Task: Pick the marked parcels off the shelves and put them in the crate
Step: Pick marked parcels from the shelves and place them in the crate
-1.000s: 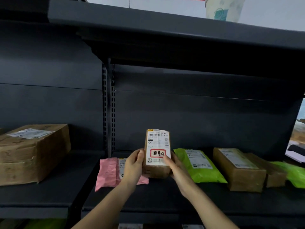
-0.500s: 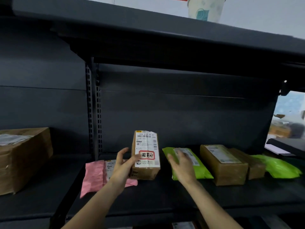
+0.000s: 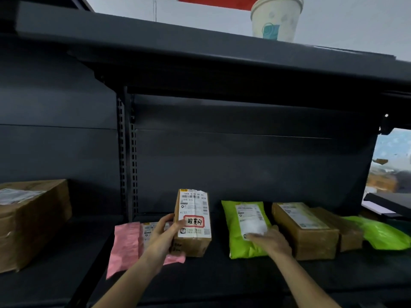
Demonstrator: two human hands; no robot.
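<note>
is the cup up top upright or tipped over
Upright. The cup stands on the top shelf with its wider rim upward; its base is hidden behind the shelf edge.

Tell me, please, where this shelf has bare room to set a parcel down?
Bare shelf runs along the front edge, before the parcels. There is a narrow gap between the marked box and the green bag. It is crowded from the green bag rightward: brown boxes sit packed together. The left bay beside the large carton is also bare.

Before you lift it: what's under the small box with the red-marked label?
A pink mailer bag lies partly under the small box, sticking out left and at the front. The left hand covers part of the overlap; anything else beneath is hidden.
</note>
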